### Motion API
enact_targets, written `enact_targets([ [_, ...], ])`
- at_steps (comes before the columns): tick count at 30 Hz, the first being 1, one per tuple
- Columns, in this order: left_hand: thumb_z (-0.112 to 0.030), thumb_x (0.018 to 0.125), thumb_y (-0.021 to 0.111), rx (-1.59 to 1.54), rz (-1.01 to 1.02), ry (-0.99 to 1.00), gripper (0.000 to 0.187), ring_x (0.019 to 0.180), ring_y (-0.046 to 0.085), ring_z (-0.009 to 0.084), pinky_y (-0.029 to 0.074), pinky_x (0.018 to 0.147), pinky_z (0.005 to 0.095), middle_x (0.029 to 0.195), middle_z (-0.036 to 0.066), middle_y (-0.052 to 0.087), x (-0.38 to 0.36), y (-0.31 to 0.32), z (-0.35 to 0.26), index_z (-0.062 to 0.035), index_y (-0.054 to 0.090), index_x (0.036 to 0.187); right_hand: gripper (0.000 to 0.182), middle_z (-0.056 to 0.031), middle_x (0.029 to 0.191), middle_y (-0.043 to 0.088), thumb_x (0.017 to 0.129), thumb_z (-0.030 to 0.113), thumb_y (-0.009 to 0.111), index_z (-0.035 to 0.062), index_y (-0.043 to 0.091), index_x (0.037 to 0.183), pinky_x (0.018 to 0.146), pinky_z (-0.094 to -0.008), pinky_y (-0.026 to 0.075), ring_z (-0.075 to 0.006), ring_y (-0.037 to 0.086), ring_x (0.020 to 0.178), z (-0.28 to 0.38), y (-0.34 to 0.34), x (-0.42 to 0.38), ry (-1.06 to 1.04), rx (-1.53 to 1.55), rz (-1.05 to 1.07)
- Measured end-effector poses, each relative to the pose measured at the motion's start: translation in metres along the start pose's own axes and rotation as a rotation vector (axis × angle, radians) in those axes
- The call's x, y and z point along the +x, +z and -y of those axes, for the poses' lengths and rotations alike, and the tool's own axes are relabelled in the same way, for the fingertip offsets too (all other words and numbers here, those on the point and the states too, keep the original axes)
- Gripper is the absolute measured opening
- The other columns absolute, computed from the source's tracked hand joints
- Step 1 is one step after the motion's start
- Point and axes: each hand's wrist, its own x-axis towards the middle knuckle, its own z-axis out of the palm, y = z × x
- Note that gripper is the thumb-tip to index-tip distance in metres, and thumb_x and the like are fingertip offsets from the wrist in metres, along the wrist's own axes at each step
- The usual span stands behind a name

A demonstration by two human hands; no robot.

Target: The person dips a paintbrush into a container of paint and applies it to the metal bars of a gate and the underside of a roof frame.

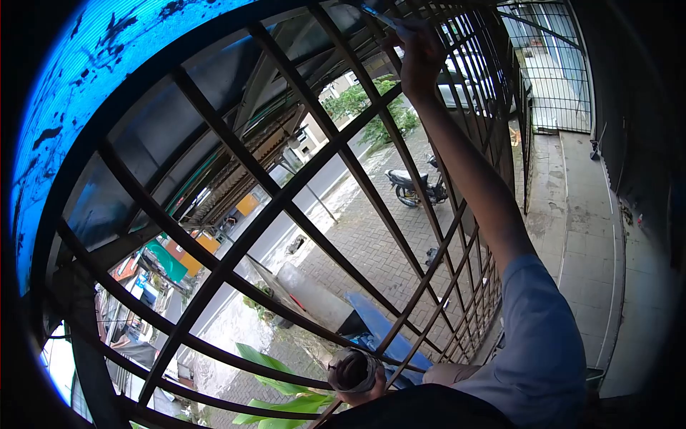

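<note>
Near the top edge, gripping a slim tool [382, 17] in the right hand [423, 57] by dark bars [284, 196]; at bottom centre, clasping a cup [350, 372] in the left hand [373, 391]. Impossible to tell finished from unfinished.

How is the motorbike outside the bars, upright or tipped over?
Upright: the motorbike stands on its wheels on the brick paving.

1 short sleeve [541, 325], grey-blue, plain cloth, loose cut, soft creases, hem near elbow. Black shape [421, 409] at lower edge, smooth rounded outline; garment type unclear.
</note>
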Motion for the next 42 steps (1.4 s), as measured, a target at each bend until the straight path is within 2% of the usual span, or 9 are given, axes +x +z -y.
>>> enact_targets([
  [5, -0.021, 0.072, 0.087, -0.009, 0.005, -0.001, 0.086, 0.121, 0.053, 0.0320, 0.044, 0.106, 0.0456, 0.130, 0.020, 0.049, 0.002, -0.003, -0.005, 0.0049, 0.037, 0.137, 0.010, -0.0064, 0.078, 0.070, 0.098, 0.009, 0.061, 0.0031, 0.065, 0.106, 0.066, -0.0251, 0.054, -0.0126, 0.070, 0.070, -0.008, 0.001, -0.004, -0.152, -0.177, 0.091],
  [10, -0.021, 0.072, 0.087, -0.009, 0.000, -0.004, 0.086, 0.121, 0.053, 0.0319, 0.044, 0.106, 0.0455, 0.130, 0.020, 0.049, -0.003, 0.004, -0.008, 0.0049, 0.037, 0.137, 0.011, -0.0053, 0.081, 0.069, 0.098, 0.009, 0.062, 0.0021, 0.065, 0.106, 0.067, -0.0252, 0.054, -0.0118, 0.070, 0.072, -0.004, -0.004, -0.010, -0.074, -0.119, 0.007],
  [12, -0.021, 0.072, 0.087, -0.019, -0.004, -0.002, 0.086, 0.121, 0.053, 0.0319, 0.044, 0.106, 0.0454, 0.129, 0.020, 0.049, -0.002, 0.006, -0.006, 0.0049, 0.037, 0.137, 0.014, -0.0092, 0.089, 0.071, 0.097, 0.008, 0.060, 0.0016, 0.066, 0.108, 0.070, -0.0272, 0.055, -0.0143, 0.070, 0.077, -0.001, -0.005, -0.015, -0.167, -0.182, 0.095],
  [18, -0.021, 0.071, 0.087, -0.029, -0.002, -0.004, 0.086, 0.121, 0.054, 0.0318, 0.045, 0.106, 0.0453, 0.129, 0.020, 0.049, -0.001, -0.001, -0.022, 0.0049, 0.037, 0.137, 0.013, -0.0080, 0.082, 0.070, 0.097, 0.006, 0.058, 0.0007, 0.065, 0.106, 0.070, -0.0274, 0.054, -0.0145, 0.070, 0.074, -0.011, 0.000, -0.010, -0.042, -0.230, 0.033],
  [24, -0.021, 0.071, 0.087, -0.040, -0.011, -0.008, 0.086, 0.120, 0.054, 0.0317, 0.045, 0.105, 0.0451, 0.129, 0.020, 0.049, -0.001, -0.002, -0.020, 0.0050, 0.037, 0.137, 0.012, -0.0056, 0.081, 0.071, 0.099, 0.009, 0.061, 0.0015, 0.065, 0.106, 0.068, -0.0237, 0.052, -0.0115, 0.071, 0.074, -0.002, 0.003, -0.015, -0.218, -0.182, 0.093],
  [27, -0.021, 0.071, 0.087, -0.044, -0.015, -0.008, 0.086, 0.120, 0.054, 0.0316, 0.045, 0.105, 0.0450, 0.129, 0.020, 0.050, -0.001, 0.000, -0.015, 0.0050, 0.037, 0.137, 0.012, -0.0057, 0.080, 0.071, 0.099, 0.011, 0.061, 0.0022, 0.065, 0.107, 0.067, -0.0239, 0.053, -0.0118, 0.071, 0.075, -0.007, 0.005, -0.007, -0.086, -0.148, 0.023],
  [36, -0.021, 0.071, 0.088, -0.057, -0.015, -0.008, 0.086, 0.119, 0.055, 0.0314, 0.045, 0.105, 0.0447, 0.128, 0.020, 0.050, -0.001, -0.004, -0.020, 0.0050, 0.037, 0.136, 0.011, -0.0061, 0.082, 0.071, 0.099, 0.010, 0.062, 0.0027, 0.065, 0.107, 0.068, -0.0247, 0.055, -0.0120, 0.071, 0.074, 0.000, 0.000, -0.007, -0.250, -0.249, 0.121],
  [39, -0.021, 0.071, 0.088, -0.071, -0.030, -0.012, 0.087, 0.119, 0.055, 0.0314, 0.046, 0.105, 0.0447, 0.128, 0.020, 0.050, -0.001, -0.002, -0.024, 0.0050, 0.037, 0.136, 0.010, -0.0056, 0.084, 0.071, 0.099, 0.009, 0.061, 0.0022, 0.065, 0.106, 0.069, -0.0248, 0.055, -0.0124, 0.071, 0.075, -0.008, -0.004, 0.001, -0.103, -0.236, 0.100],
  [42, -0.021, 0.071, 0.088, -0.074, -0.034, -0.012, 0.087, 0.119, 0.055, 0.0313, 0.046, 0.105, 0.0446, 0.128, 0.020, 0.050, -0.001, -0.004, -0.024, 0.0050, 0.037, 0.136, 0.009, -0.0055, 0.085, 0.070, 0.099, 0.008, 0.061, 0.0018, 0.065, 0.104, 0.069, -0.0247, 0.055, -0.0122, 0.071, 0.075, -0.002, -0.009, -0.005, -0.133, -0.223, 0.079],
])
